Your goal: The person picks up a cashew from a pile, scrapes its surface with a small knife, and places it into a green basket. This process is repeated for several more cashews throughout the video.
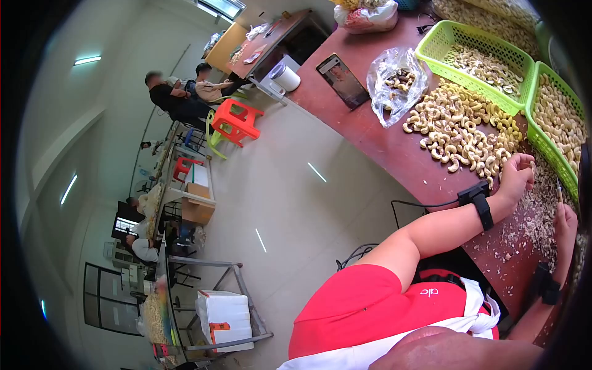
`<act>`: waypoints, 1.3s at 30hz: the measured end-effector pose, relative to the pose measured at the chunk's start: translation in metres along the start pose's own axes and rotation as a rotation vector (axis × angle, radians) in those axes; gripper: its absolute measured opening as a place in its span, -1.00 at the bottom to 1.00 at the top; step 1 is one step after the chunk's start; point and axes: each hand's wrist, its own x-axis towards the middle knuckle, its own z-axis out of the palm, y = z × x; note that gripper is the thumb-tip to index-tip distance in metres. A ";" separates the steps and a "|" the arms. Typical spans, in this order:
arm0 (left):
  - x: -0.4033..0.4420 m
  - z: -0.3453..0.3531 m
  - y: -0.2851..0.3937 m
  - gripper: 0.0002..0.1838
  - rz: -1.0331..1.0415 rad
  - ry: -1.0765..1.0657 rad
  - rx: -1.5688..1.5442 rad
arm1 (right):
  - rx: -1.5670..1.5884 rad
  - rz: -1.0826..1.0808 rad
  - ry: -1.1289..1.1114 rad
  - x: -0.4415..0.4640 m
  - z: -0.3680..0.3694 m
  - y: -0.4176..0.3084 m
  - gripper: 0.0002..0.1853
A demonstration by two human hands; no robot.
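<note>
My left hand [517,177] is closed, its fingertips pinching a small cashew [532,165] at the lower edge of a pile of cashew kernels [462,126] on the red table [382,132]. To its right, my right hand [565,223] is closed round a small knife [559,190], its blade pointing up beside the green basket. Brownish shell and skin scraps [535,225] lie between and around the two hands. Both wrists wear black straps.
Green baskets [523,105] [541,132] hold cashews. A plastic bag [394,83], a phone [343,80] and a white mug [285,76] stand or lie along the table. A black cable [404,203] runs from the left wrist. Seated people [176,102] and red stools [237,121] are farther off.
</note>
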 end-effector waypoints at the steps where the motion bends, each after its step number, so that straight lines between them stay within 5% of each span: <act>1: 0.000 0.001 -0.001 -0.72 0.006 0.001 0.006 | -0.010 -0.018 -0.003 0.001 -0.002 0.001 -0.68; 5: -0.006 0.001 0.009 -0.72 0.024 -0.025 -0.018 | -0.107 -0.163 0.094 -0.013 0.019 -0.031 -0.67; 9: -0.008 0.007 0.012 -0.69 0.025 -0.083 -0.064 | -0.097 -0.074 0.127 -0.030 0.031 -0.081 -0.61; 21: -0.017 0.016 0.016 -0.62 -0.138 -0.252 -0.012 | -0.007 -0.011 0.059 -0.034 0.029 -0.083 -0.61; 39: -0.020 0.018 0.017 -0.70 -0.046 -0.304 -0.120 | 0.189 -0.020 -0.131 -0.032 0.041 -0.081 -0.61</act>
